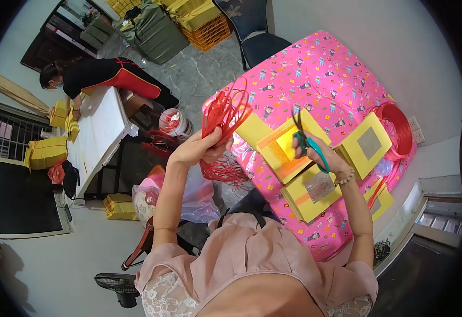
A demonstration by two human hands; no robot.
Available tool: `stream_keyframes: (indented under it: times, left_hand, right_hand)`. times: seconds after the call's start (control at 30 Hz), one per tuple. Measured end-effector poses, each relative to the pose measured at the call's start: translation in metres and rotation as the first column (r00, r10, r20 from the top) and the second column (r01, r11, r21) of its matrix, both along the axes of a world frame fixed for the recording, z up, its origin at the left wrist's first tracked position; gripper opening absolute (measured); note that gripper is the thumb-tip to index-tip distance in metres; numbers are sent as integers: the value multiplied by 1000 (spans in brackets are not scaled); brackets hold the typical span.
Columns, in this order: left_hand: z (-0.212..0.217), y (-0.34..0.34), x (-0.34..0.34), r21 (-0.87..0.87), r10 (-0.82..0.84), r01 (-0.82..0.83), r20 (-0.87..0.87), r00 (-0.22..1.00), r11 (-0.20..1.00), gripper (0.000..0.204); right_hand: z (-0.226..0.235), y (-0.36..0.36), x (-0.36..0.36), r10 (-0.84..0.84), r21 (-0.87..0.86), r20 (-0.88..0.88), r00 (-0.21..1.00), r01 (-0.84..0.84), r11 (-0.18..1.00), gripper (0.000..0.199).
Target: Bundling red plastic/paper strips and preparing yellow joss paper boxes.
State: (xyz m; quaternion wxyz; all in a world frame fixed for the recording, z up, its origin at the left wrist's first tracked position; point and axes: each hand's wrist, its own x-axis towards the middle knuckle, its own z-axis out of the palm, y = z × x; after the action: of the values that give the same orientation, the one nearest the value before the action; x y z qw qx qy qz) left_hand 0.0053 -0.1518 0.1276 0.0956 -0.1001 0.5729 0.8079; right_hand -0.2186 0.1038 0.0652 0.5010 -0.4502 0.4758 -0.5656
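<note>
While red string (224, 113) is gripped by the left hand (202, 148) and scissors (307, 141) by the right hand (321, 156), loose loops could be snipped unevenly.

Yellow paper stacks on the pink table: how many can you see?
4: one under the scissors, one below the right hand, one right of it, one at the table's near-right edge. Others may be hidden.

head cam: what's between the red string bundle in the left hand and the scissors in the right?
In the head view, a yellow paper sheet on the pink patterned table cover lies between the red string bundle and the scissors.
</note>
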Motion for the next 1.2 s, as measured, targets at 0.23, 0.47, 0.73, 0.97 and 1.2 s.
stream_keyframes:
  times: [0.23,0.47,0.73,0.97,1.2]
  left_hand:
    - [84,-19,-7,-639,360,-450,-276,891,624,52]
    - [191,-25,11,-630,148,-555,-578,802,544,53]
    - [182,-37,20,-649,186,-511,-503,844,564,44]
    - [157,-39,51,-731,246,-520,-459,854,442,55]
    - [65,-36,53,-392,42,-9,74,996,920,49]
  right_hand:
    - [34,-20,22,194,-65,42,980,-191,980,70]
    - [49,-13,28,62,-96,19,998,-60,994,74]
    - [46,-11,38,63,-45,33,997,-62,997,75]
    - [46,-12,60,44,-57,97,994,-38,998,75]
    - [19,-21,79,285,-40,133,949,-282,959,71]
